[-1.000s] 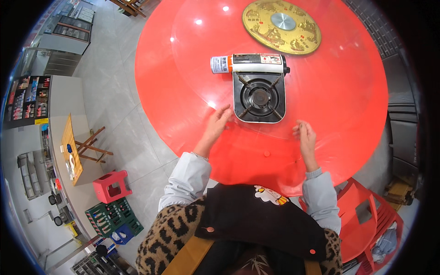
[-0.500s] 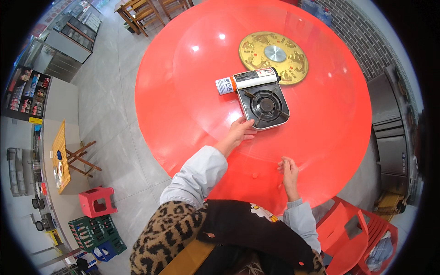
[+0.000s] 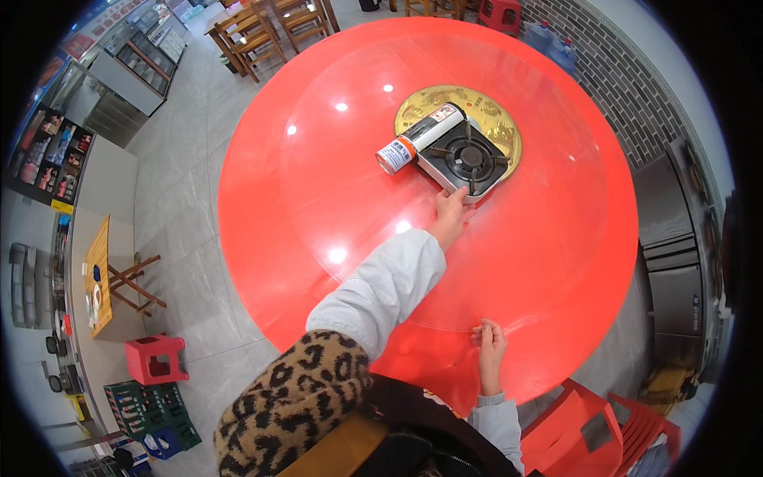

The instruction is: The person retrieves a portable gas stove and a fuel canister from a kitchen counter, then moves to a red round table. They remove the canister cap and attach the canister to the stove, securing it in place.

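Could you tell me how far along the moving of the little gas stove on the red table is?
The stove already sits partly on the gold centre disc, with its gas can alongside. The left hand touches its near edge; the right hand rests at the table's rim. Not yet centred on the disc.

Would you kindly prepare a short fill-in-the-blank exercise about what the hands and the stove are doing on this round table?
1. The left hand touches the near edge of the portable gas ____.
2. The gas canister lies on its ____ along the stove's left edge.
3. The right hand rests near the rim of the round ____ table.
4. The stove partly covers a ____-coloured round disc.

Missing words: stove; side; red; gold
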{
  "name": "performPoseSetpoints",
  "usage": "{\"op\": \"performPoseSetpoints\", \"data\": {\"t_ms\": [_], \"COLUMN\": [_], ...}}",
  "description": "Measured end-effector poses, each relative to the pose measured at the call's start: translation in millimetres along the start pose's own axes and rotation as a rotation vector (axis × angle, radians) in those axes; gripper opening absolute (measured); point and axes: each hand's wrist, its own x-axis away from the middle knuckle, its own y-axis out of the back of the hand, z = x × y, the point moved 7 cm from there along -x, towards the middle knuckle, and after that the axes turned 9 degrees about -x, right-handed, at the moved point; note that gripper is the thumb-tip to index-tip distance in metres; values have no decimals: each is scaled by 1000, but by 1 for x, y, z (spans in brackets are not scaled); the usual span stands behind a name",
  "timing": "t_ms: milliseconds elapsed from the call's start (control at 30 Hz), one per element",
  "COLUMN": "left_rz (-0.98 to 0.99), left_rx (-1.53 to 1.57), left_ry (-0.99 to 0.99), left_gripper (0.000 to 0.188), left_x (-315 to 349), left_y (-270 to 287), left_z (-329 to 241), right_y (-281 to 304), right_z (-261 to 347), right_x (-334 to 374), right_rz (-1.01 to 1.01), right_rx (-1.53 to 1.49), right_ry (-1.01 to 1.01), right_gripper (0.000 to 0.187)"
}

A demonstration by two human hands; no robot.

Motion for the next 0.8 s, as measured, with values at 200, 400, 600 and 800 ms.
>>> {"op": "performPoseSetpoints", "data": {"t_ms": [200,400,600,800], "left_rz": [-254,-116,241,-454], "left_rx": [294,40,-605,-1112], "left_ry": [-104,-12,-763,-911], "left_gripper": [48,60,33,38], "left_x": [-64,-83,-8,-36], "left_y": [-60,-84,-78,16], "left_z": [21,31,-63,-224], "right_y": [18,20,12,3], "right_z": [21,25,18,13], "right_x": [-30,-32,-30,-28], "right_rz": [-68,-63,-53,-7], "right_rx": [-35,-31,-47,-22], "right_ry": [33,47,12,13], "right_gripper": [19,19,18,17]}}
